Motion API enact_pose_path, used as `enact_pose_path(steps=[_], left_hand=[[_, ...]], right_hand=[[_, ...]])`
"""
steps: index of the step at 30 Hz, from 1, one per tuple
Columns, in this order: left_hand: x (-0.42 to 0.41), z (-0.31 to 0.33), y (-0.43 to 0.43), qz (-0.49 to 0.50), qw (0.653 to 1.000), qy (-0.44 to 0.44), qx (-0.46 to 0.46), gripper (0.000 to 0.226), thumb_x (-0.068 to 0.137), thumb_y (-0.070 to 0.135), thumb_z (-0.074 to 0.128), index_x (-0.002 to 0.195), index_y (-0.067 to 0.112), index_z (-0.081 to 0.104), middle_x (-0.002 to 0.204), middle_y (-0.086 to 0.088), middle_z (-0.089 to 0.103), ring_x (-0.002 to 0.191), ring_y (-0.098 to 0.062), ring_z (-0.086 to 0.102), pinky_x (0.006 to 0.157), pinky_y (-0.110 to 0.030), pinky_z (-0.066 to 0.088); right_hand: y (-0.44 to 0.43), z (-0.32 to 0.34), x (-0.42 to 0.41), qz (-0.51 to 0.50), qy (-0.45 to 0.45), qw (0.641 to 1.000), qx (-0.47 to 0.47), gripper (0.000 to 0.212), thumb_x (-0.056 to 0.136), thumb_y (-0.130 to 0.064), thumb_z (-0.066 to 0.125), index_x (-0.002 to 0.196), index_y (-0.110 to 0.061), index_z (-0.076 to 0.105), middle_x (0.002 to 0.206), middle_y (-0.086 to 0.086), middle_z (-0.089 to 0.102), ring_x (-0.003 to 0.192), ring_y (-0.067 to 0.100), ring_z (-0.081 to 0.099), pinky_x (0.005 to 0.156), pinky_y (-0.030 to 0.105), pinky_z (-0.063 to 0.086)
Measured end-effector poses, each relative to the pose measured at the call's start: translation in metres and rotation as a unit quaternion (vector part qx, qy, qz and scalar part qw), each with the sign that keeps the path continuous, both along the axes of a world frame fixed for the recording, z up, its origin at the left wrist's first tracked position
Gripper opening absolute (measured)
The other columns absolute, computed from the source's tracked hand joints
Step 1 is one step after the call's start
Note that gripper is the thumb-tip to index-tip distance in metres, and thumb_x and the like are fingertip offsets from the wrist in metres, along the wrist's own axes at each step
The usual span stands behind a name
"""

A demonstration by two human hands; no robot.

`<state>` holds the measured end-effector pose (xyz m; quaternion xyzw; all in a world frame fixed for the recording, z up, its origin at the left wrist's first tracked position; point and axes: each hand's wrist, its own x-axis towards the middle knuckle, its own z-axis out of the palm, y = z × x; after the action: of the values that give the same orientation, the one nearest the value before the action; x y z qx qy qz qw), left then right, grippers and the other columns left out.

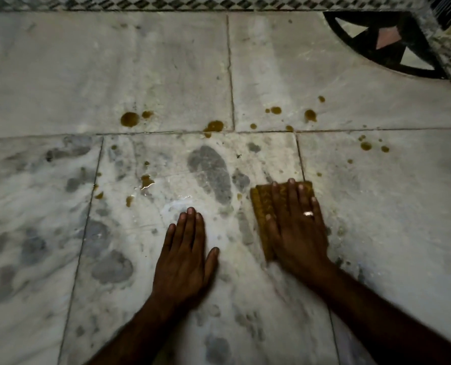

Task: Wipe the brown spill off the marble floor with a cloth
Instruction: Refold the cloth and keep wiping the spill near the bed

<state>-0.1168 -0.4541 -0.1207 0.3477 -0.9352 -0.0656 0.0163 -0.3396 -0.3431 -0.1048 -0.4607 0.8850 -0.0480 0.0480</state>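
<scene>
Brown drops of spill (pixel 129 119) dot the white marble floor (pixel 61 75), in a band across the middle, with more drops (pixel 310 115) to the right and a wet patch (pixel 146 181) at the left. A folded yellow-brown cloth (pixel 262 206) lies flat on the floor right of centre. My right hand (pixel 296 227), with a ring on one finger, presses flat on top of the cloth with its fingers spread. My left hand (pixel 186 256) rests flat on the bare floor beside it, palm down, holding nothing.
Grey veins and joint lines cross the marble tiles. A patterned border strip (pixel 192 3) runs along the far edge. A dark inlaid fan motif (pixel 377 43) sits at the far right corner.
</scene>
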Motion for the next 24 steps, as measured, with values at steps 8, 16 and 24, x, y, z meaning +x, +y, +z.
enact_pose_path(steps=[8,16,24], left_hand=[[0.014,0.009,-0.018,-0.088,0.995,0.006,0.045,0.072,0.105,0.049,0.02,0.155,-0.002,0.026,0.164,-0.021,0.02,0.153,-0.031,0.015,0.123,-0.039,0.009],[0.064,0.05,-0.053,-0.239,0.97,-0.042,0.013,0.069,0.106,0.044,0.014,0.139,-0.002,0.053,0.147,-0.018,0.05,0.134,-0.03,0.052,0.122,-0.025,0.006],[0.035,0.015,-0.069,0.006,0.997,0.031,0.067,0.073,0.103,0.052,0.022,0.157,0.004,0.022,0.166,-0.014,0.012,0.154,-0.023,0.008,0.124,-0.035,0.005]], right_hand=[[-0.07,0.003,0.045,0.066,-0.04,0.997,0.019,0.068,0.101,-0.047,0.022,0.163,-0.022,0.007,0.169,0.018,0.003,0.157,0.037,-0.001,0.126,0.057,0.006],[-0.001,0.014,0.124,0.108,-0.025,0.993,-0.034,0.061,0.1,-0.044,0.045,0.158,-0.025,0.033,0.164,0.012,0.031,0.153,0.03,0.028,0.117,0.052,0.036],[-0.061,0.003,0.059,0.053,0.013,0.998,0.021,0.072,0.096,-0.038,0.041,0.154,0.001,0.032,0.163,0.028,0.025,0.151,0.042,0.026,0.122,0.056,0.026]])
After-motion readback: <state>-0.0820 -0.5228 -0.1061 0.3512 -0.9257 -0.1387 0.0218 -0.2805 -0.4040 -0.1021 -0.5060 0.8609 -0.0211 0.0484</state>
